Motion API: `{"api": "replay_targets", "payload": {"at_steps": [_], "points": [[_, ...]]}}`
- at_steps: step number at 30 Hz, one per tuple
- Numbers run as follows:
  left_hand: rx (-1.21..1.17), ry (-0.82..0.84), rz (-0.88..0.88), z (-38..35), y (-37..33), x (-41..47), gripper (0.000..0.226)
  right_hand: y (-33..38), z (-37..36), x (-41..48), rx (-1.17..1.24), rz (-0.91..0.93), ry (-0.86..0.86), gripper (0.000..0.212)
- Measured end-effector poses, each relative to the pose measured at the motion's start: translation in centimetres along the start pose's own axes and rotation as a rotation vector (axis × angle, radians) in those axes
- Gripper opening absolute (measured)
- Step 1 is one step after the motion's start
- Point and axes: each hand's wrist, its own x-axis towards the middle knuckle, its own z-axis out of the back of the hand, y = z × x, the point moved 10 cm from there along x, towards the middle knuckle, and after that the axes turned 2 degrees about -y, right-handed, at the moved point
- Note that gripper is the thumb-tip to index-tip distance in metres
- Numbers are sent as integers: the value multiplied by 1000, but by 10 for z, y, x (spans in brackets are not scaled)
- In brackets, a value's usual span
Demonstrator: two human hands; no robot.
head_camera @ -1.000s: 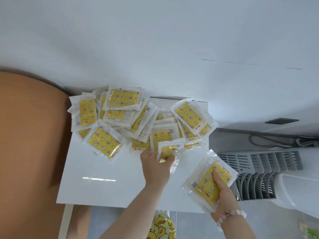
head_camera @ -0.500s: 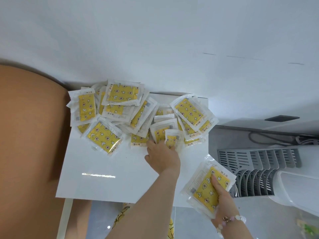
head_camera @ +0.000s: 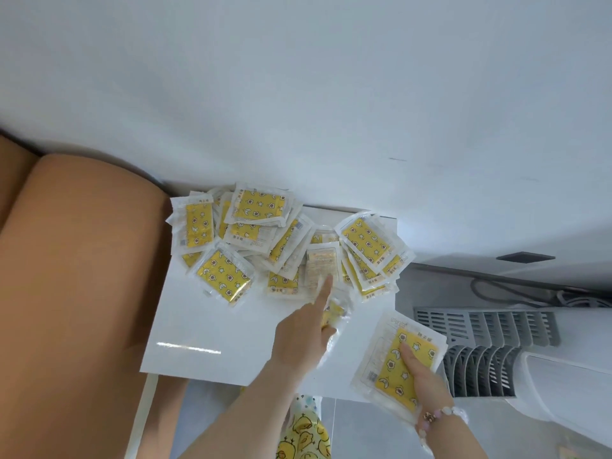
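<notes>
Left hand drew 1 packet off pile, grille right

One wide-angle view, worn on the person's head, faces forward and down. It sits near the white bench, which fills the middle. The left hand and right hand enter from the bottom edge, and a pale wall covers the upper half.

The left hand is stretched forward, index finger held straight, the other fingers curled round a packet. A stack of packets is gripped in the right hand, thumb laid on top.
</notes>
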Motion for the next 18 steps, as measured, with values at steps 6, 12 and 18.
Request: {"api": "replay_targets", "payload": {"at_steps": [6,12,18], "points": [[-473,-99,228,49,28,-38,104,43,-24,-41,-150,96,-2,32],[-1001,-198,531,94,68,-86,46,85,-74,-86,-429,267,40,53],[-1190,-408,730,118,139,-166,25,98,-145,-143,-663,394,162,77]]}}
